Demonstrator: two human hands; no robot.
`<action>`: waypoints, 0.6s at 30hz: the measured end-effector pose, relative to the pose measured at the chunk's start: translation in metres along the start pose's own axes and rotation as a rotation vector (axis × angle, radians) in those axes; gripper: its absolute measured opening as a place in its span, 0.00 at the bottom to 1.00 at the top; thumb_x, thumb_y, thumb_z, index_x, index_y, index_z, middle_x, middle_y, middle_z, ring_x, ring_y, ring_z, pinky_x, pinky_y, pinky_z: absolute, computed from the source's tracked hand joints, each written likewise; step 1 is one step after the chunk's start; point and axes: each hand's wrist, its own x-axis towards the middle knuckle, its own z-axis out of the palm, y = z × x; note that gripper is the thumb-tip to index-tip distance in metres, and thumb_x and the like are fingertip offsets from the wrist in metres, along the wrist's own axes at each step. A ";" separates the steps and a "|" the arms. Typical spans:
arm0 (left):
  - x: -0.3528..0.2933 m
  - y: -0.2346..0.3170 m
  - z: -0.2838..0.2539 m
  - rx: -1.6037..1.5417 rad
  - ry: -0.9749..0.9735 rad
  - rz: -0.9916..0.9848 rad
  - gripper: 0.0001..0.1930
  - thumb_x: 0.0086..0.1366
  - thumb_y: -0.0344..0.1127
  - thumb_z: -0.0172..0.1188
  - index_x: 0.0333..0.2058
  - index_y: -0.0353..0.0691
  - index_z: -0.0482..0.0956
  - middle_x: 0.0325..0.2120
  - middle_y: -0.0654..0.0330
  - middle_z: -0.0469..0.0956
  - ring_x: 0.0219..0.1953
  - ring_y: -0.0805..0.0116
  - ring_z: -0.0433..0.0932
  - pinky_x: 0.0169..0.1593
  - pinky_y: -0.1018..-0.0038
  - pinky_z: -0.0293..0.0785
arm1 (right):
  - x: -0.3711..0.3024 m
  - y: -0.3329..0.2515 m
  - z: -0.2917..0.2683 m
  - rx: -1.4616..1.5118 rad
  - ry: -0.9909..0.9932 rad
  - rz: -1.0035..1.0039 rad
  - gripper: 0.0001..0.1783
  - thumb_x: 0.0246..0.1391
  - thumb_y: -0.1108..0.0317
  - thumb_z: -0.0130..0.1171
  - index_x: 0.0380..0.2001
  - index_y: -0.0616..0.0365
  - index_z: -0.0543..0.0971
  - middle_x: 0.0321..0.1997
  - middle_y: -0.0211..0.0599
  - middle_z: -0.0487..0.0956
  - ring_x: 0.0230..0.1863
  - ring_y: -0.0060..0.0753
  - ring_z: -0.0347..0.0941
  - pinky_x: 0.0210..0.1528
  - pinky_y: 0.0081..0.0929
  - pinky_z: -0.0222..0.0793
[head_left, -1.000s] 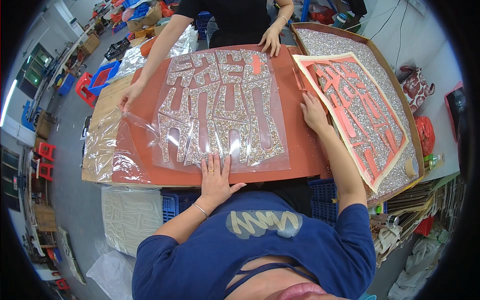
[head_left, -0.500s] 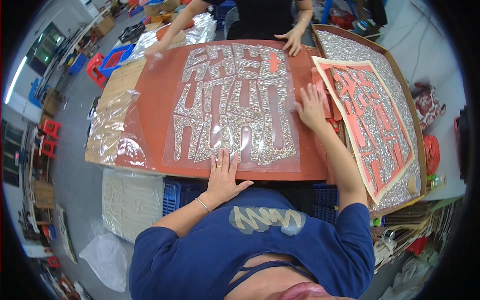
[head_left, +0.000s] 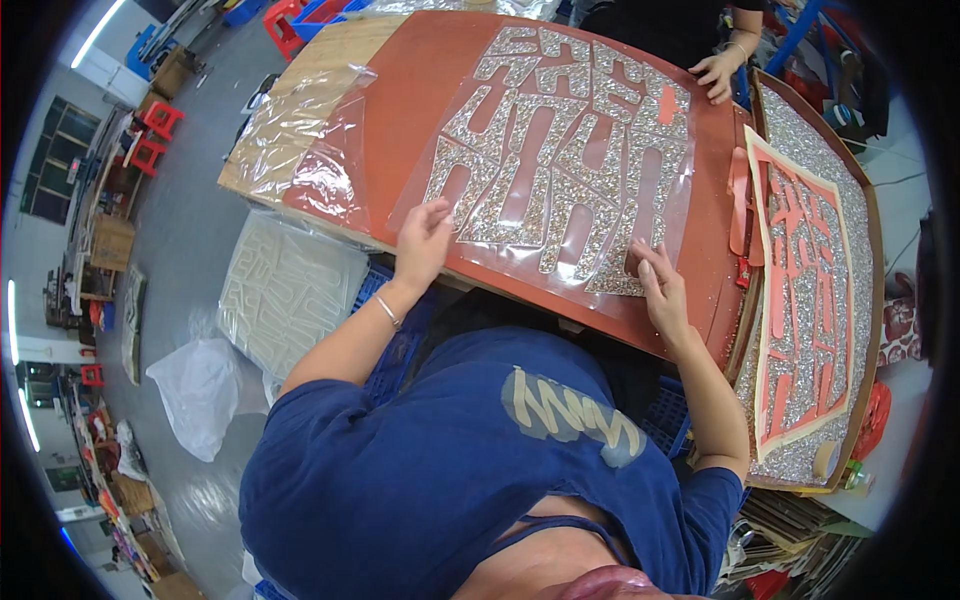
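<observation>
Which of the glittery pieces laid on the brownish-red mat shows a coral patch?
The glittery piece at the group's far right corner, nearest the co-worker's hand. Only it shows a coral patch; the others show none, only glitter and darker gaps.

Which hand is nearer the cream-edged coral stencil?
Right. The right hand is left of the stencil, not touching it; the left hand is much farther left.

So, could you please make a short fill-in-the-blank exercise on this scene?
The person's hand nearer the cream-edged stencil is the ____ one.
The glittery sheet lies to the stencil's ____.
The person's shirt is dark ____.
The person's bracelet is worn on the ____ side.
Missing words: right; left; blue; left.
</observation>
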 end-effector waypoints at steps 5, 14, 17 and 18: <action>0.004 -0.001 -0.011 0.558 -0.009 0.574 0.14 0.57 0.29 0.57 0.43 0.33 0.72 0.47 0.47 0.68 0.54 0.47 0.66 0.56 0.59 0.63 | 0.017 0.019 -0.016 -0.320 0.248 -0.135 0.08 0.52 0.75 0.54 0.36 0.61 0.77 0.40 0.44 0.76 0.45 0.45 0.70 0.51 0.41 0.62; 0.019 -0.024 -0.001 0.695 -0.006 0.758 0.20 0.58 0.40 0.58 0.45 0.35 0.72 0.52 0.47 0.66 0.61 0.43 0.58 0.64 0.48 0.48 | 0.194 0.115 -0.077 -0.665 0.324 -0.169 0.08 0.53 0.69 0.51 0.32 0.60 0.78 0.34 0.46 0.78 0.40 0.49 0.73 0.45 0.40 0.68; 0.018 -0.025 -0.002 0.667 0.087 0.701 0.18 0.57 0.37 0.57 0.45 0.35 0.73 0.51 0.48 0.68 0.60 0.44 0.59 0.64 0.48 0.48 | 0.233 0.127 -0.077 -0.821 0.145 -0.074 0.08 0.49 0.72 0.51 0.29 0.58 0.80 0.33 0.45 0.79 0.40 0.48 0.75 0.44 0.39 0.71; 0.018 -0.024 -0.003 0.670 0.084 0.717 0.18 0.57 0.37 0.57 0.45 0.35 0.73 0.51 0.48 0.68 0.60 0.44 0.59 0.64 0.48 0.48 | 0.240 0.128 -0.076 -0.909 0.054 -0.004 0.08 0.46 0.74 0.51 0.26 0.57 0.81 0.33 0.44 0.80 0.39 0.47 0.77 0.42 0.39 0.73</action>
